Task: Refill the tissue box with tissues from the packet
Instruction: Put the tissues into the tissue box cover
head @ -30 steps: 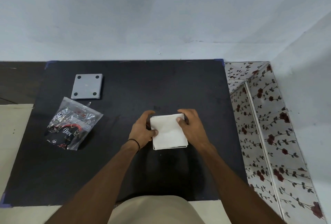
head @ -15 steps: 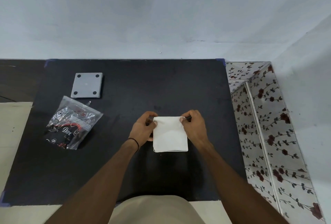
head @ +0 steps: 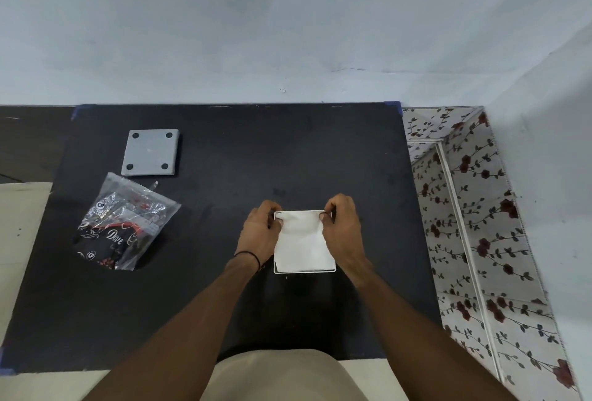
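A white stack of tissues [head: 302, 245] fills the square tissue box [head: 304, 271], whose thin white rim shows at the near edge, in the middle of the black mat. My left hand [head: 258, 234] pinches the stack's far left corner. At the far right corner my right hand [head: 342, 229] pinches the same stack. The clear plastic packet [head: 123, 224] with black and red print lies open and crumpled at the left. The box's grey square lid [head: 150, 152], with a dark dot near each corner, lies flat behind the packet.
The black mat [head: 224, 157] covers the table up to the pale wall at the back. A floral-patterned panel [head: 474, 224] runs along the mat's right side. My lap shows below the near edge.
My fingers shifted from the stack's sides to its two far corners. The tissues have sunk lower, so the box rim now shows around the near edge.
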